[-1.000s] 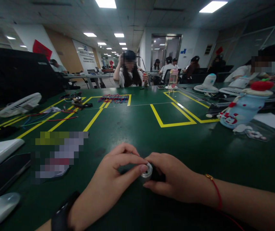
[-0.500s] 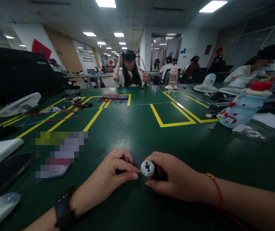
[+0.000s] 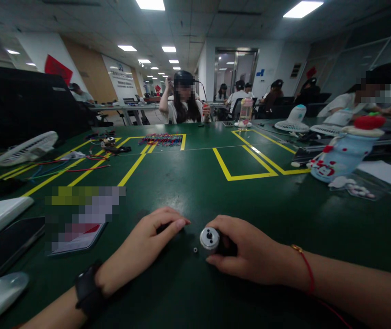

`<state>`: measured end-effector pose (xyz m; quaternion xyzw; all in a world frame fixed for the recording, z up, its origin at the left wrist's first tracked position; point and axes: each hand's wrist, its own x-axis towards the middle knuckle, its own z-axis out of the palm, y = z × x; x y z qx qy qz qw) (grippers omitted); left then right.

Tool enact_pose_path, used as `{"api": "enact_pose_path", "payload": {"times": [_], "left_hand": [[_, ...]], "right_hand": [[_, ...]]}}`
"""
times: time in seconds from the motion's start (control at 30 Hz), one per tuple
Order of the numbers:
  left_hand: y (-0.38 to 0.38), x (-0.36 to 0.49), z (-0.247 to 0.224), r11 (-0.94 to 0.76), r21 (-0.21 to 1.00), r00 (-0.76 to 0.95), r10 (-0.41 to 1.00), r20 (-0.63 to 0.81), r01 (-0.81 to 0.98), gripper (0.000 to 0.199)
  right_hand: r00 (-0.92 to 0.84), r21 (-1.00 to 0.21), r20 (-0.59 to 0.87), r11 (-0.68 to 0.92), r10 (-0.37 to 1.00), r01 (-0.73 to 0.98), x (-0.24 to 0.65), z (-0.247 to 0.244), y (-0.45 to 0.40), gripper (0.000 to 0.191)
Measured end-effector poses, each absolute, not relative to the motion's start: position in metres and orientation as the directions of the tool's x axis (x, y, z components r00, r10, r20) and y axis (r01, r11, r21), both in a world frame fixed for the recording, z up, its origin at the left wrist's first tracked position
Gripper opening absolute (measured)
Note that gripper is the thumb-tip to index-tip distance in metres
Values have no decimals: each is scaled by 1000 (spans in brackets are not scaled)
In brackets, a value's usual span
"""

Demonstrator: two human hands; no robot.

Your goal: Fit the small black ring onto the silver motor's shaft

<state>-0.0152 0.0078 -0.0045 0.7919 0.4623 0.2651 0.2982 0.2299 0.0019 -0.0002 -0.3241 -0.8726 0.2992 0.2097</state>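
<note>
My right hand [image 3: 241, 249] is wrapped round a small metal motor [image 3: 209, 238], a silver cylinder held upright. Its round top face has a dark centre and small dark holes. To the left of the motor, a tiny silver ring-like part [image 3: 195, 250] lies on the green tabletop, apart from it. My left hand [image 3: 157, 233] hovers just beyond and left of that part, palm down and fingers loosely bent, with nothing visible in it. A dark band is on the left wrist and a red cord on the right.
At left are a mouse [image 3: 2, 299], a pixelated card-like item [image 3: 86, 224] and a white fan [image 3: 27, 148]. Coloured wires [image 3: 163, 140] lie far ahead amid yellow tape. A blue bottle [image 3: 346, 153] stands at right. Across the table sits a person [image 3: 183, 103] wearing a headset.
My left hand has drawn back to the left, away from the motor, and the tiny part now shows on the table. My right hand keeps its hold on the motor.
</note>
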Motion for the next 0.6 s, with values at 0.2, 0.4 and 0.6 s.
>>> {"api": "enact_pose_path", "payload": {"times": [0.2,0.4,0.6], "left_hand": [[21,-28,-6,-372,649,384,914,132,663,27],[16,-27,-3,-403,626,440,892,105,668,14],[5,-25,4,-496,556,574,818,42,666,20]], "right_hand": [[-701,-655,174,613,692,442,230,-1,2,31],[-700,-652,162,608,696,453,230,0,1,32],[-692,-646,153,601,705,470,230,0,0,32]]}}
